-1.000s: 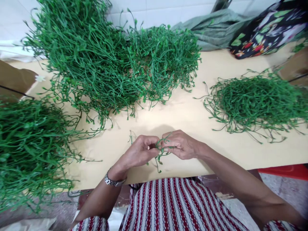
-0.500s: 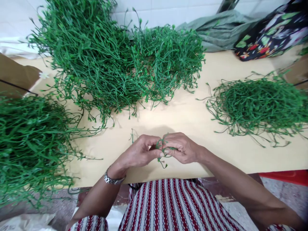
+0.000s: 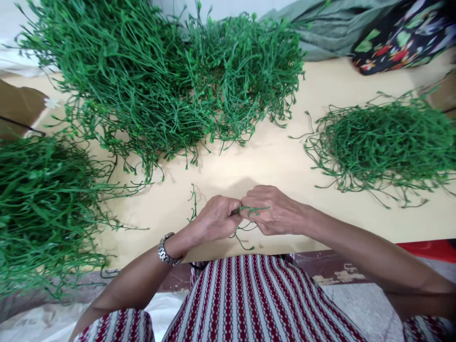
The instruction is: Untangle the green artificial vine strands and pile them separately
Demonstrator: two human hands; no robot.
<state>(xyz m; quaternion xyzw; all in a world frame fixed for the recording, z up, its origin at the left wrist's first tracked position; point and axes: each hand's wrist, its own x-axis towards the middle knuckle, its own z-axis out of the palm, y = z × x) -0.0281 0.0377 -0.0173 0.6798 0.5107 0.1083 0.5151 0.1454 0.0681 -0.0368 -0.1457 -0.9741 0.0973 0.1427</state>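
green stems (image 3: 253, 209) pinched in fingers (image 3: 233, 204) of left hand (image 3: 218, 218) and right hand (image 3: 272, 210), both sets closed, hands touching.

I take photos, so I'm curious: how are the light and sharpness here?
Head view: soft shadow on the table beyond left hand and right hand; table brightest mid-picture; floral cloth dark and blurry toward the corner.

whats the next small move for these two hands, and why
Probably a light sideways pull with the right hand while the left hand holds firm: they meet closed around thin green stems, whose loose ends lie over the right hand's fingers and hang below, so a gentle pull might straighten them.
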